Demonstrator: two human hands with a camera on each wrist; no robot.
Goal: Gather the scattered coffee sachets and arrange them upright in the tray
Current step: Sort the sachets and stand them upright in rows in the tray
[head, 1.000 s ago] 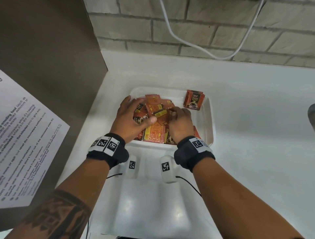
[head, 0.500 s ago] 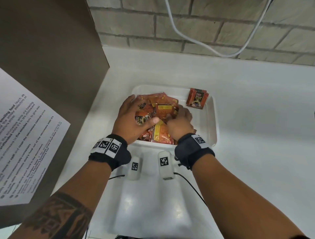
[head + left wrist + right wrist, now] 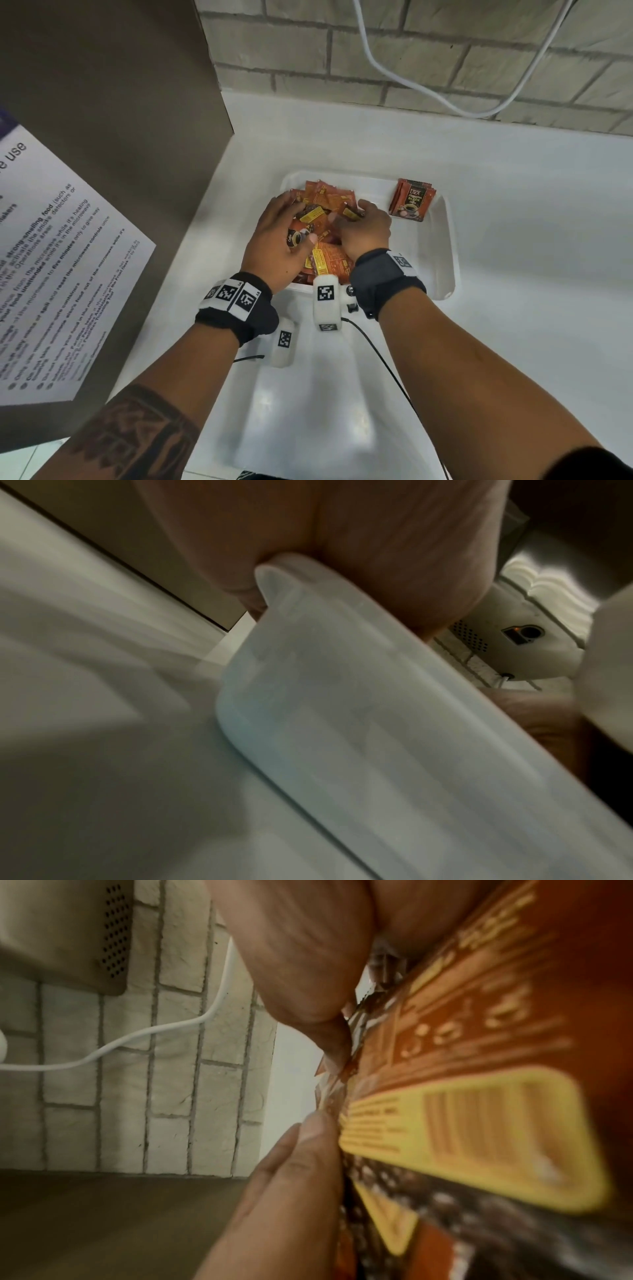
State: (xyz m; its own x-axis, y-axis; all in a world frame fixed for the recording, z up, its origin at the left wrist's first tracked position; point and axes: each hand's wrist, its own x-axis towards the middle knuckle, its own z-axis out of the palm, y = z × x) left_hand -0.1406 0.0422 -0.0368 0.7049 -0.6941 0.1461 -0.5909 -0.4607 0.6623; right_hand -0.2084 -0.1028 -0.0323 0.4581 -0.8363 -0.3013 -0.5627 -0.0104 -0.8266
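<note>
A white tray sits on the counter. A loose heap of orange coffee sachets fills its left half. A small bundle of sachets stands upright in the far right corner. My left hand lies over the left of the heap, thumb and fingers curled round several sachets. My right hand digs in from the right, fingers curled on sachets. In the right wrist view the fingertips pinch the sachets' edges. The left wrist view shows only my palm and the tray's outer wall.
A brown cabinet side with a printed notice rises close on the left. A brick wall with a hanging white cable stands behind. White counter stretches to the right of the tray.
Both hands have worked a little deeper into the heap and pressed the sachets closer together. The upright bundle in the corner has stayed put.
</note>
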